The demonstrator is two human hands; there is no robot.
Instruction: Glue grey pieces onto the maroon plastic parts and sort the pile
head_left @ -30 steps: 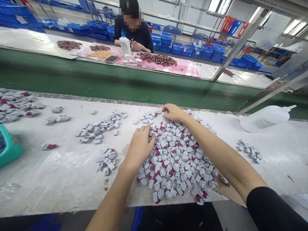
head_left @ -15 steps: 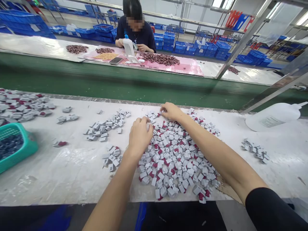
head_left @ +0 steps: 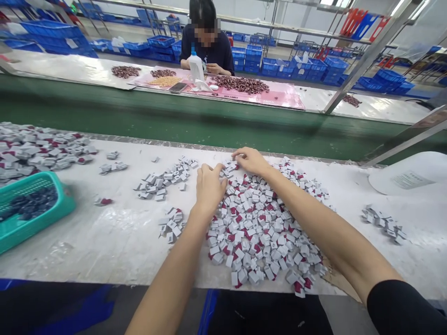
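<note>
A wide pile of small grey-white blocks with dark red parts (head_left: pixel 265 228) covers the middle of the white table. My left hand (head_left: pixel 210 186) is at the pile's upper left edge, its fingers bent and apart, with no piece visible in it. Near the far edge of the pile, my right hand (head_left: pixel 249 160) reaches in from the right, thumb and fingers curled at a few grey pieces (head_left: pixel 229 167). Whether it grips one is too small to tell. Left of my left hand lie a loose group of grey pieces (head_left: pixel 165 179) and a smaller cluster (head_left: pixel 172 225).
A green basket of dark parts (head_left: pixel 64 204) and another block pile (head_left: pixel 45 151) are at the left. On the right are a white bottle (head_left: pixel 408 172) and a few pieces (head_left: pixel 384 223). Across the green divider (head_left: pixel 157 118) a person (head_left: pixel 209 51) sits working.
The view has shifted so that the table things appear further right. My left hand's fingers have spread a little beside the pile. My right hand has stayed near the same pieces.
</note>
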